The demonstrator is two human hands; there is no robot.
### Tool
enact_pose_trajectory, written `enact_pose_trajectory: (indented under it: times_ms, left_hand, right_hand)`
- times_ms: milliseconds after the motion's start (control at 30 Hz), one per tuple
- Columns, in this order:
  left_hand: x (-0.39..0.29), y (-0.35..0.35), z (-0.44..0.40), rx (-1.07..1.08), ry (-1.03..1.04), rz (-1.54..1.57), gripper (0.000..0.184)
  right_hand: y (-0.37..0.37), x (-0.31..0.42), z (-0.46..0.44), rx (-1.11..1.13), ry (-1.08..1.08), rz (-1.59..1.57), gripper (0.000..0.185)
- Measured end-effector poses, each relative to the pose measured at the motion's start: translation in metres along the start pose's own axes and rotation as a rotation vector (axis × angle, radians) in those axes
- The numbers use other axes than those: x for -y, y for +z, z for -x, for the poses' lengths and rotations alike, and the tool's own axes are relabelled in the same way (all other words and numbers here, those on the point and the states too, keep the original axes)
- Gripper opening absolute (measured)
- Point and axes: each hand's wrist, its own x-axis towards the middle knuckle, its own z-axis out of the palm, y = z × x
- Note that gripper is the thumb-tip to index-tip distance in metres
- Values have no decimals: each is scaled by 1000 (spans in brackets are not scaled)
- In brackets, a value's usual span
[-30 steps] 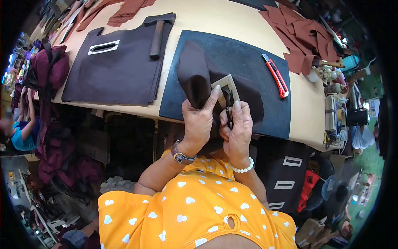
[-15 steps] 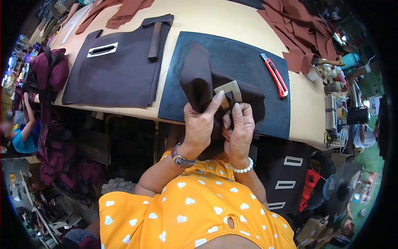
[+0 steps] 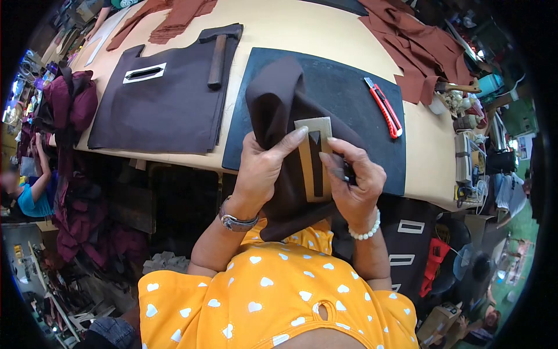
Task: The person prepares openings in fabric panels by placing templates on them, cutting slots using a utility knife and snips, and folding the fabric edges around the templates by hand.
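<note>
A dark brown sheet (image 3: 279, 93) is held up and folded over in front of me, above the black mat (image 3: 343, 81). On it shows a beige rectangular frame (image 3: 305, 163) with a slit down its middle. My left hand (image 3: 258, 171) grips the sheet, its thumb pressed at the frame's upper left corner. My right hand (image 3: 356, 177) has fingers at the frame's upper right edge; something small and dark, partly hidden, is tucked in its fingers. A red cutter (image 3: 384, 107) lies on the mat, to the right of the sheet.
Left on the table (image 3: 273, 29) lie stacked dark pieces (image 3: 157, 116) with a hammer (image 3: 217, 61) on top. Reddish-brown pieces (image 3: 407, 46) lie at the back right. Dark panels with beige frames (image 3: 411, 227) are below the table's right edge. Another person (image 3: 36, 198) is at far left.
The sheet has opened out and the frame now stands nearly upright, showing its full length. My left hand has shifted left and my right hand to the right.
</note>
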Motion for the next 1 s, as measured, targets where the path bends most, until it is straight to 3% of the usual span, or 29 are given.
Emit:
enact_pose_trajectory:
  times_ms: [67, 167, 300, 500, 700, 767, 800, 900, 933, 1000]
  left_hand:
    - [-4, 0, 3, 19, 17, -29, 14]
    - [-10, -3, 6, 49, 33, -46, 15]
    - [-16, -8, 7, 136, 48, -108, 17]
    - [-19, -14, 8, 169, 14, -96, 17]
    - [-13, -14, 9, 195, -30, -176, 18]
    - [-12, -13, 10, 214, -30, -157, 18]
    - [-14, -12, 8, 221, -32, -124, 18]
    - [-16, -17, 2, 158, -38, -67, 16]
    - [-15, -20, -1, 127, -47, -57, 16]
    - [-12, -22, -7, 92, -1, -22, 18]
  right_hand:
    - [-5, -5, -11, 114, -199, 214, 40]
    - [-7, -1, -20, 195, -246, 245, 47]
    - [-5, 5, -31, 144, -354, 265, 35]
    - [-1, 10, -41, 166, -180, 105, 24]
    - [11, 7, -42, 153, 403, -290, 5]
    - [16, 7, -46, 64, 512, -331, 7]
    - [11, -3, -43, 54, 398, -186, 10]
    - [6, -14, -26, -57, 469, -349, 21]
    - [2, -12, -17, 53, 454, -257, 34]
    - [0, -4, 1, 188, 490, -146, 34]
